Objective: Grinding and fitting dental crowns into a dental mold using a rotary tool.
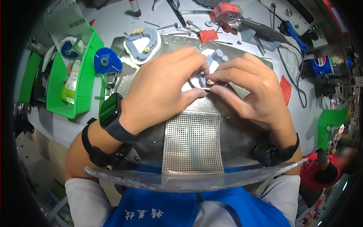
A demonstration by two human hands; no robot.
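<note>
My right hand (pixel 257 85) is drawn narrow, thumb and fingertips closed in on a small ivory tooth-shaped piece (pixel 210 82) at the near edge of a grey-blue dental arch model on a white base (pixel 220 55). My left hand (pixel 160 83) curls over the model's left side, fingers bent and thumb near its edge; I cannot tell how firmly it grips. Just below my hands, a perforated silver metal sheet (pixel 193 143) lies on a dark, rounded metal board (pixel 149 132). Beyond my left hand sits a second grey-blue arch model with ivory teeth (pixel 152 36). Farther left stands a green plastic bin (pixel 84 81); farther off, a red paper square (pixel 209 36).
</note>
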